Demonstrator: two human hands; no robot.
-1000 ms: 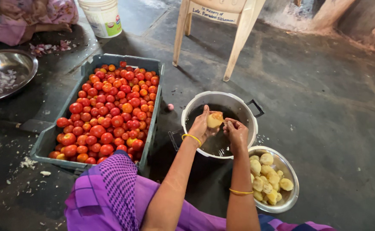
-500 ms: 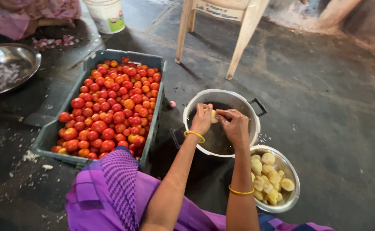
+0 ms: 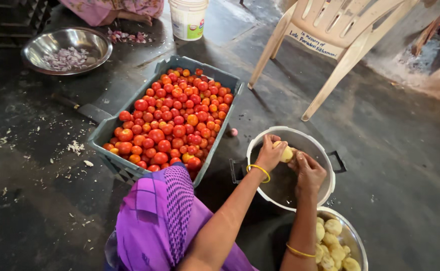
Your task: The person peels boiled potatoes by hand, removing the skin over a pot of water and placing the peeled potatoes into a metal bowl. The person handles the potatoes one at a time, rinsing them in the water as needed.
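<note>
Hands meet over our grey pot: left hand in a firm grip on the pale potato, right hand fingers pinching its skin.

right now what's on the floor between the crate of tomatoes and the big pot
In the head view, one small pinkish onion lies on the dark floor between the crate of tomatoes and the pot. The rest of that gap is bare.
</note>
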